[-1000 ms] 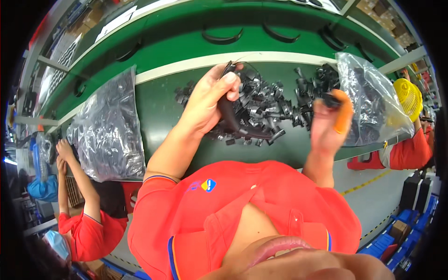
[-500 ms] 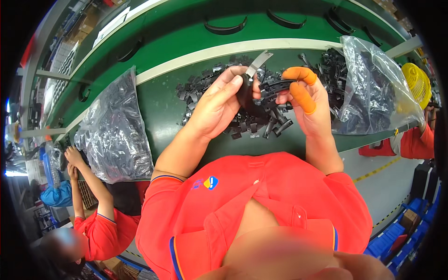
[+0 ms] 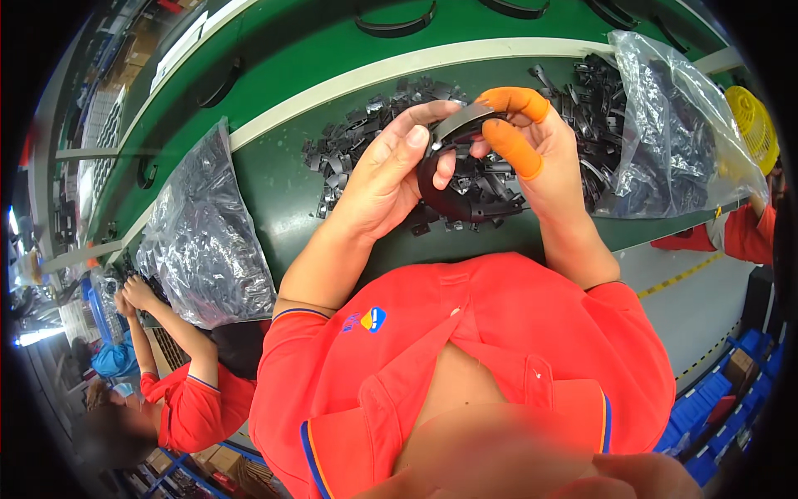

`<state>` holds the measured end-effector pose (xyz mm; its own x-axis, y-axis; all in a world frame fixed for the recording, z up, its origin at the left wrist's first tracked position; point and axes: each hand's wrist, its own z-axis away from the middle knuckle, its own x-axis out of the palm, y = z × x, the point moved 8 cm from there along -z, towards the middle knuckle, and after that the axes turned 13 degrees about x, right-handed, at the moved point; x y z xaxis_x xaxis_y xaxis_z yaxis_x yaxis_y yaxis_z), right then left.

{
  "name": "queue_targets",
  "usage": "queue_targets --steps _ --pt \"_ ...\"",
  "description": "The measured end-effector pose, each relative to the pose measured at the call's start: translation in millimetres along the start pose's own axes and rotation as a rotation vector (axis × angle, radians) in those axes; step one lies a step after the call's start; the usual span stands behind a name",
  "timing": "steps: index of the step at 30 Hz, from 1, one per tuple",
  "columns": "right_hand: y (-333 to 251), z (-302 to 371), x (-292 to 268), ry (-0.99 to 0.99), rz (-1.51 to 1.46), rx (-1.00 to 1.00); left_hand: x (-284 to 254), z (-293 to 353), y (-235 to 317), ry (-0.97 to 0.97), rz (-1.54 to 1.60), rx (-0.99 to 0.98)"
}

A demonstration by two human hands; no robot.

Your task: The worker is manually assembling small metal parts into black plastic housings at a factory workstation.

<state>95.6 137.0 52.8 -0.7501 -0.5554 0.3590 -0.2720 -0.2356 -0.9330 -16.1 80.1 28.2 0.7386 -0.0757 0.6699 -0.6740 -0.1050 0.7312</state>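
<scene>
Both hands on one black curved band

Left hand (image 3: 386,179): thumb and fingers wrapped around one black curved band (image 3: 446,200), hose-like, held above the bench; one curved silver-grey metal strip (image 3: 465,122) at its upper end. Right hand (image 3: 550,150): thumb and index finger, wearing two orange rubber finger cots (image 3: 514,151), pinched at the strip's other end; a dark piece there is partly hidden.

Beyond the hands: two heaps of small black clip-like parts (image 3: 357,137) on the green tabletop (image 3: 284,193), too many to count.

Containers: two clear plastic bags (image 3: 204,237), one per side, each holding dark parts; one yellow perforated plastic basket (image 3: 755,125) far right, contents unclear.

Green ledge (image 3: 307,62): at least five black arched bands (image 3: 397,27). Two co-workers (image 3: 204,412) in red, one at each edge
</scene>
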Motion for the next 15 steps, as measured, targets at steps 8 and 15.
queue_targets --steps 8,15 --pt "12 6 -7 0.005 -0.108 -0.028 -5 -2 -6 0.042 -0.055 -0.008" --pt "53 8 -2 -0.152 -0.008 0.326 -3 0 -9 0.03 -0.031 -0.049"
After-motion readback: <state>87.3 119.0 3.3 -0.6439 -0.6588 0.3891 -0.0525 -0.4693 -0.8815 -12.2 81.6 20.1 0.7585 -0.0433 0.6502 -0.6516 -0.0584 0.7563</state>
